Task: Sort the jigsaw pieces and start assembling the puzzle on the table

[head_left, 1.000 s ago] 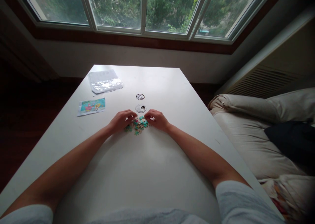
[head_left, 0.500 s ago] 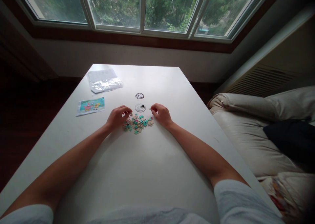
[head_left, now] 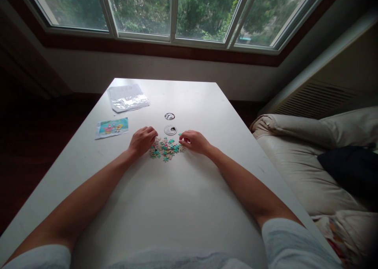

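Observation:
Loose jigsaw puzzle pieces [head_left: 165,150], teal, beige and a few pink, lie in a spread pile on the white table [head_left: 165,198]. At the pile's left edge is my left hand [head_left: 143,141], palm down, with fingers bent together; whatever the fingertips hold is hidden. Over the right edge of the pile, my right hand [head_left: 195,141] has its fingers curled toward the thumb, with a small gap behind the fingertips. What it pinches is too small to tell. One teal piece [head_left: 180,134] lies just beyond the right fingertips.
Two round flat discs [head_left: 170,130] lie behind the pile, one beyond the other. Farther left are a colourful cartoon picture sheet [head_left: 112,127] and a clear plastic sleeve with papers [head_left: 128,97]. A beige sofa [head_left: 295,158] stands right of the table, below a window [head_left: 203,13] wall.
My right hand has come down and nearer, from beside the round disc to the pile's right edge. A teal piece now shows where its fingertips were. My left hand has barely moved.

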### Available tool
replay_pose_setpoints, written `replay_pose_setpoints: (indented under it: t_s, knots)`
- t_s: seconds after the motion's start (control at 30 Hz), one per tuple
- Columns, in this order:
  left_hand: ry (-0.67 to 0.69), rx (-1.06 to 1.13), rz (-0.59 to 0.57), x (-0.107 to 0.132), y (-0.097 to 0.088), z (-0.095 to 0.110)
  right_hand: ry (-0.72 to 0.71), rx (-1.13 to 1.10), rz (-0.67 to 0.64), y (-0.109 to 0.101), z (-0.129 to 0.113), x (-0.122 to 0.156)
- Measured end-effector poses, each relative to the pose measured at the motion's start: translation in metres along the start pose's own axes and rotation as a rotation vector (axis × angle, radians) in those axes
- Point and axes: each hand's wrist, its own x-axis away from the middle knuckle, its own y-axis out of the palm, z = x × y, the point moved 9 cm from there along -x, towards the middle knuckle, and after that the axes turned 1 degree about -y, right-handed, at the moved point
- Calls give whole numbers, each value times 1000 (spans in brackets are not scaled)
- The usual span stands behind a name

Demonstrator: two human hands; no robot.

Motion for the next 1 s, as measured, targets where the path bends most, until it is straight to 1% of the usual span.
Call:
replay_pose_setpoints:
  t_s: [0.07, 0.13, 0.23, 0.37, 0.5, 0.63, 0.73, 0.8, 0.87, 0.93, 1.0]
  knots:
    - [-15, 61, -11, 1, 2, -3, -30, 17, -84, 0, -10, 3]
    - [-40, 123, -18, 1, 3, -7, -41, 42, -131, 1, -17, 6]
    - [-64, 168, -21, 1, 4, -11, -33, 56, -150, 3, -22, 7]
    - [-62, 159, -28, 1, 4, -9, -25, 28, -173, 8, -23, 6]
    - [-84, 143, -26, 2, 3, -10, -25, -60, -163, 11, -20, 5]
    - [-60, 151, -35, 1, 4, -7, -11, -285, -93, 12, -15, 4]
    - [-34, 157, -52, 0, 5, -3, 16, -349, 31, 8, -8, 3]
    - [-30, 153, -60, 0, 5, -3, 33, -293, 133, 3, 0, 3]
    - [-19, 150, -71, -1, 5, -1, 71, -188, 218, -3, 10, 4]
    - [-1, 147, -85, -1, 6, 1, 115, -82, 259, -7, 22, 5]
    - [15, 141, -97, -1, 7, 3, 143, -26, 260, -8, 30, 6]
